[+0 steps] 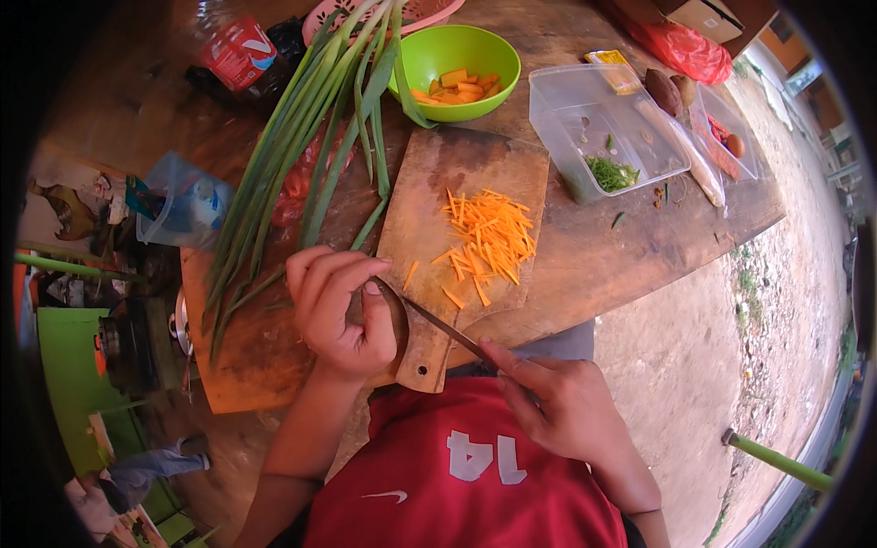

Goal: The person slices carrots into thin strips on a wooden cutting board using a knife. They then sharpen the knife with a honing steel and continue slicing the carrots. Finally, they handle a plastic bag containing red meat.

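A wooden cutting board (416, 219) lies on the table with its handle toward me. A heap of orange carrot strips (493, 233) covers its middle, with a few loose strips nearer me. My right hand (571, 406) is closed round the handle of a knife (445, 329), its index finger stretched along the blade's back. The blade slants over the board's near end, its tip pointing up and left. My left hand (340, 310) is curled, with the blade's tip between thumb and index fingertip. Long green onions (311, 137) lie left of the board.
Beyond the board stands a green bowl (502, 50) of carrot pieces. A clear plastic container (566, 128) with chopped greens (610, 173) sits at the right. A bottle (239, 55), a pink basket (438, 11) and a blue tub (160, 205) stand at the left and back.
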The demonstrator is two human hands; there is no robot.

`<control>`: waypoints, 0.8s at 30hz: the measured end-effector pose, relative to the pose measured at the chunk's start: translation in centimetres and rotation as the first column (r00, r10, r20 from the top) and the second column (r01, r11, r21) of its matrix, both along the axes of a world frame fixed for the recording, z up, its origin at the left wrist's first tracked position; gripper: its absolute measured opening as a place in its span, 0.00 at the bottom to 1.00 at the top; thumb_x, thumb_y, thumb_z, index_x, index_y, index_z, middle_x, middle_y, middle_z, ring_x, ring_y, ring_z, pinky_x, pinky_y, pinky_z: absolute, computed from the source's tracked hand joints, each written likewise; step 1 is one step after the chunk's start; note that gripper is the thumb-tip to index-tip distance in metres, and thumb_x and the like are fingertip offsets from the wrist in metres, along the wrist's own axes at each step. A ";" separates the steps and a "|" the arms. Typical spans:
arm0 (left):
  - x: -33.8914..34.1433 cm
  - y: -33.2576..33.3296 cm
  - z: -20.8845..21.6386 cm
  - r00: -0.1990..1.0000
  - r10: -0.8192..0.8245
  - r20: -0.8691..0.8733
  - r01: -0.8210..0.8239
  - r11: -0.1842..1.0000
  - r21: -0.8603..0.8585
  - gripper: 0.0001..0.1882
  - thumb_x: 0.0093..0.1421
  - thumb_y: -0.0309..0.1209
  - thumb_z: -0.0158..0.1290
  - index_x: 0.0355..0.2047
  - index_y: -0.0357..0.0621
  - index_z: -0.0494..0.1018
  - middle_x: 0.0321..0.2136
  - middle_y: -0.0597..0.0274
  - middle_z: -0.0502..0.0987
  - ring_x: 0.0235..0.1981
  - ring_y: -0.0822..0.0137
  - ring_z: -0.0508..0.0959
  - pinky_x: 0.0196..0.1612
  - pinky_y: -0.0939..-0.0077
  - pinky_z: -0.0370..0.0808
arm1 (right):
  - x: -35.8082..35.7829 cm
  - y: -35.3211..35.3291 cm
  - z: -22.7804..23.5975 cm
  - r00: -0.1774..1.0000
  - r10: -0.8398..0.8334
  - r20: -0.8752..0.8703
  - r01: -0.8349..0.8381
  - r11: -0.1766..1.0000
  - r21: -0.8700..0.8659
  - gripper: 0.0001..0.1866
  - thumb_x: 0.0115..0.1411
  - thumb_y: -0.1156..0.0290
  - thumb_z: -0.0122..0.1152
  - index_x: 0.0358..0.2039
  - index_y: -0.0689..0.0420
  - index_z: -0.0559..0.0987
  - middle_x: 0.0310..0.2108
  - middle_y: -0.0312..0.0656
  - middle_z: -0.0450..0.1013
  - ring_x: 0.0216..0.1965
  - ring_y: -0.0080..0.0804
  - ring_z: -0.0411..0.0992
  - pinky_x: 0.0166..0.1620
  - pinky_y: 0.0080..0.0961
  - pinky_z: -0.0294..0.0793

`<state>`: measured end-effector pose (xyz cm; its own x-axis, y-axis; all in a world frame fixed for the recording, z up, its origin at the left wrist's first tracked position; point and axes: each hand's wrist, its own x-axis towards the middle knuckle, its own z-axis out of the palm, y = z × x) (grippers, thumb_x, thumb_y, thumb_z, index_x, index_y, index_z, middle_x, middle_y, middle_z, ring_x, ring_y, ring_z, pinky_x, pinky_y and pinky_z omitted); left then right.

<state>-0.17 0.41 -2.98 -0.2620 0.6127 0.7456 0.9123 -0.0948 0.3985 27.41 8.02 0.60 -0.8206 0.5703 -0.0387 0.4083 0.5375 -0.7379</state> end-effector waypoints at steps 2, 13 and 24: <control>0.0 0.0 -0.1 1.000 0.000 -0.018 0.000 1.000 0.001 0.18 0.49 0.17 0.56 0.39 0.43 0.86 0.35 0.58 0.84 0.43 0.51 0.76 0.51 0.60 0.74 | -0.8 0.6 0.3 0.993 -0.108 0.047 0.103 0.989 0.106 0.29 0.67 0.74 0.70 0.69 0.50 0.82 0.28 0.47 0.81 0.27 0.49 0.81 0.32 0.42 0.80; 0.1 0.2 -0.5 0.993 0.013 -0.118 -0.031 0.988 -0.149 0.11 0.51 0.26 0.63 0.36 0.48 0.85 0.32 0.65 0.83 0.42 0.53 0.78 0.51 0.57 0.70 | -1.7 0.7 -0.7 0.981 -0.190 -0.045 0.195 0.952 0.237 0.31 0.67 0.75 0.69 0.71 0.49 0.80 0.28 0.44 0.79 0.25 0.46 0.80 0.30 0.40 0.79; 1.3 0.8 -0.5 0.987 -0.152 -0.042 0.134 0.950 -0.283 0.14 0.51 0.32 0.68 0.40 0.48 0.89 0.37 0.66 0.82 0.50 0.54 0.77 0.55 0.55 0.71 | -0.5 5.9 -2.5 0.897 -0.341 -0.282 0.423 0.846 0.324 0.27 0.63 0.76 0.72 0.64 0.48 0.87 0.23 0.40 0.73 0.22 0.45 0.74 0.29 0.39 0.75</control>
<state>1.13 1.19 -3.47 -0.1144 0.8261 0.5518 0.9213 -0.1196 0.3700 26.89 13.94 -1.91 -0.4995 0.7780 0.3811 0.4993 0.6181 -0.6072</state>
